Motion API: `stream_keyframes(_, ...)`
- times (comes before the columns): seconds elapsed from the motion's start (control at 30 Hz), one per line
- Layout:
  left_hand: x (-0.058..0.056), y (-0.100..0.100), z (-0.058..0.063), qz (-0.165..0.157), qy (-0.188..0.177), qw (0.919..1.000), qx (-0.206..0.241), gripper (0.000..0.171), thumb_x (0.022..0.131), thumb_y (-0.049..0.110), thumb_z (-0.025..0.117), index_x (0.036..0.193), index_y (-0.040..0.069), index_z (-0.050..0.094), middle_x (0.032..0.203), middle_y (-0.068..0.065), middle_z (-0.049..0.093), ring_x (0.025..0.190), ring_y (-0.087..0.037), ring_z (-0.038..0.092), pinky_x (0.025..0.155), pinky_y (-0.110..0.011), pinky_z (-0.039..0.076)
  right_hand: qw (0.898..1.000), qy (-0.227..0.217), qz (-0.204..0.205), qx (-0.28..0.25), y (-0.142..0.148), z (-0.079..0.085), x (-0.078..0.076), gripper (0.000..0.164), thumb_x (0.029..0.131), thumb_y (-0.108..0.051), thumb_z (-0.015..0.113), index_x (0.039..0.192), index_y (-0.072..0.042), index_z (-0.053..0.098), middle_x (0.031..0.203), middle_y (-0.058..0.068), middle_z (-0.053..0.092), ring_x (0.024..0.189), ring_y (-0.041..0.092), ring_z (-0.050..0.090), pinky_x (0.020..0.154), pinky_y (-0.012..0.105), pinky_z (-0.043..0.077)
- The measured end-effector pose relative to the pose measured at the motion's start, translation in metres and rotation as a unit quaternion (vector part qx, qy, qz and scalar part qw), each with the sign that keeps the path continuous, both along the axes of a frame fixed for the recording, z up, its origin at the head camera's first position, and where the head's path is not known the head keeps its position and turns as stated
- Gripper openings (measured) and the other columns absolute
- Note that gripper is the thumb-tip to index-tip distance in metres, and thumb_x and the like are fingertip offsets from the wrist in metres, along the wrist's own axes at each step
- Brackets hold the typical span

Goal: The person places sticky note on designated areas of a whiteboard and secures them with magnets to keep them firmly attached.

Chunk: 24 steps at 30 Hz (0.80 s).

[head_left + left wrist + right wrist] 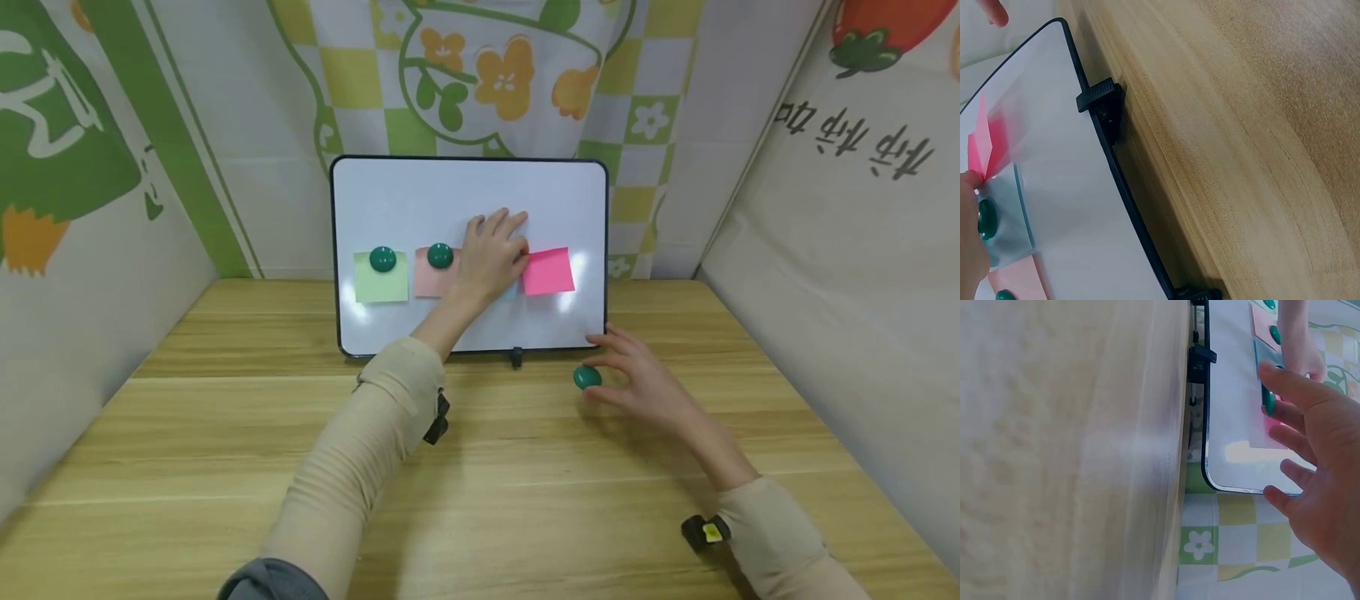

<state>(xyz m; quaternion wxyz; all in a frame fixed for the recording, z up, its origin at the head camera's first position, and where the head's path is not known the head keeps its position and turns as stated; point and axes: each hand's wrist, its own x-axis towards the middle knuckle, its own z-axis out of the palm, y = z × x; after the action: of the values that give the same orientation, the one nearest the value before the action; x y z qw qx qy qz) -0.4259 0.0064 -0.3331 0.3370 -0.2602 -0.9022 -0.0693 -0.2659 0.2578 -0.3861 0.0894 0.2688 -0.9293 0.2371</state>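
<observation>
My left hand (489, 260) reaches over a whiteboard (465, 192) and pinches the left edge of a bright pink sticky note (549, 272). In the left wrist view this note (982, 140) stands partly away from the board. A pale blue note (1013, 219), mostly hidden by the left hand in the head view, bears a green round magnet (986, 220). Low at the board's right corner, my right hand (648, 383) holds another green magnet (587, 377) between thumb and forefinger, its other fingers spread.
Left of my left hand, a light green note (381, 287) and a salmon note (429, 282) each carry a green magnet. A black clip foot (517, 357) supports the board on the wooden table (510, 483). Patterned cloth (652, 125) hangs behind.
</observation>
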Motion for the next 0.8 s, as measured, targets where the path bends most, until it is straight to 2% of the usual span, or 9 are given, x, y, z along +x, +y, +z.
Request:
stream_keyframes(0.2, -0.001, 0.000, 0.000, -0.006, 0.001, 1.0000, 0.005, 0.016, 0.095, 0.029, 0.065, 0.100, 0.018, 0.076, 0.149, -0.002, 0.052, 0.143, -0.028, 0.040, 0.115, -0.052, 0.031, 0.999, 0.036, 0.001, -0.014, -0.004, 0.006, -0.006, 0.039, 0.081, -0.023, 0.083, 0.113, -0.004, 0.072, 0.147, 0.016, 0.051, 0.147, 0.043, 0.026, 0.115, 0.065, 0.025)
stream_keyframes(0.53, 0.000, 0.000, 0.000, -0.008, 0.008, 0.9999, 0.007, 0.016, 0.096, 0.029, 0.065, 0.103, 0.020, 0.076, 0.149, -0.001, 0.052, 0.143, -0.028, 0.040, 0.115, -0.053, 0.031, 0.995, 0.094, -0.003, -0.017, -0.012, 0.022, -0.020, 0.039, 0.081, -0.024, 0.083, 0.113, -0.003, 0.072, 0.143, 0.019, 0.053, 0.145, 0.045, 0.030, 0.114, 0.065, 0.026)
stream_keyframes(0.8, 0.000, 0.000, -0.001, -0.002, 0.014, 0.9999, -0.001, 0.017, 0.097, 0.029, 0.063, 0.104, 0.020, 0.075, 0.149, -0.001, 0.052, 0.143, -0.027, 0.041, 0.114, -0.052, 0.032, 0.991, 0.129, -0.016, -0.019, -0.021, 0.035, -0.036, 0.036, 0.081, -0.022, 0.083, 0.110, -0.001, 0.072, 0.140, 0.020, 0.055, 0.143, 0.045, 0.033, 0.113, 0.063, 0.030)
